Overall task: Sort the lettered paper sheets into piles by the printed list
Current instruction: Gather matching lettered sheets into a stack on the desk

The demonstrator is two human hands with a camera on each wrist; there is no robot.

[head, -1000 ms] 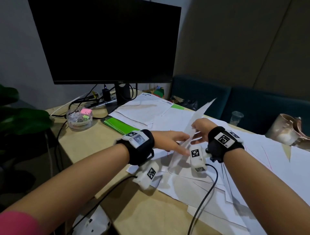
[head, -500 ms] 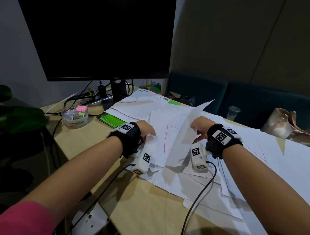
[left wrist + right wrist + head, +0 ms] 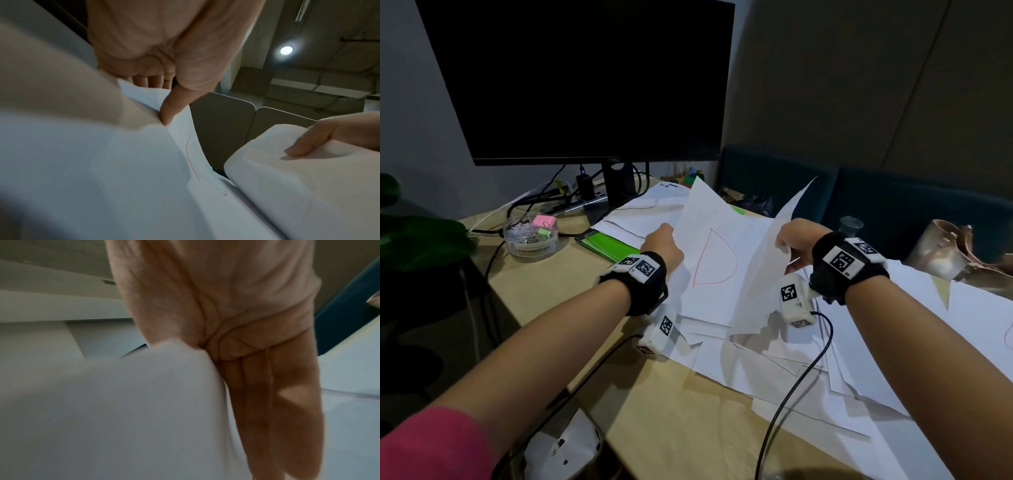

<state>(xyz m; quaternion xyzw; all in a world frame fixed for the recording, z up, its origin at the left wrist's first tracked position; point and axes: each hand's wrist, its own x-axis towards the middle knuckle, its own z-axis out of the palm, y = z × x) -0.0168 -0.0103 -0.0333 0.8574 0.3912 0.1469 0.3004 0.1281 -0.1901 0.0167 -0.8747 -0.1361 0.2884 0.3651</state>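
Note:
My left hand (image 3: 664, 236) pinches the left edge of a white sheet with a red letter D (image 3: 715, 253) and tilts it up off the desk. In the left wrist view its thumb (image 3: 170, 110) presses on that D sheet (image 3: 191, 154). My right hand (image 3: 786, 240) holds a second white sheet (image 3: 763, 274) raised on edge, its face turned away. The thumb (image 3: 304, 144) lies on that second sheet (image 3: 287, 178), and straight fingers (image 3: 257, 394) back the paper (image 3: 123, 402). More white sheets (image 3: 774, 370) lie overlapping on the desk below both hands.
A dark monitor (image 3: 585, 78) stands at the back, with cables and a clear stationery tub (image 3: 530, 236) to its left. Green folders (image 3: 606, 241) and printed sheets (image 3: 654, 202) lie under the monitor. A plastic cup (image 3: 851, 226) and a tan bag (image 3: 945, 253) are at the right.
My left hand left the sheet that the right hand holds, moved left onto the D sheet, and lifted its edge. The right hand kept its sheet raised.

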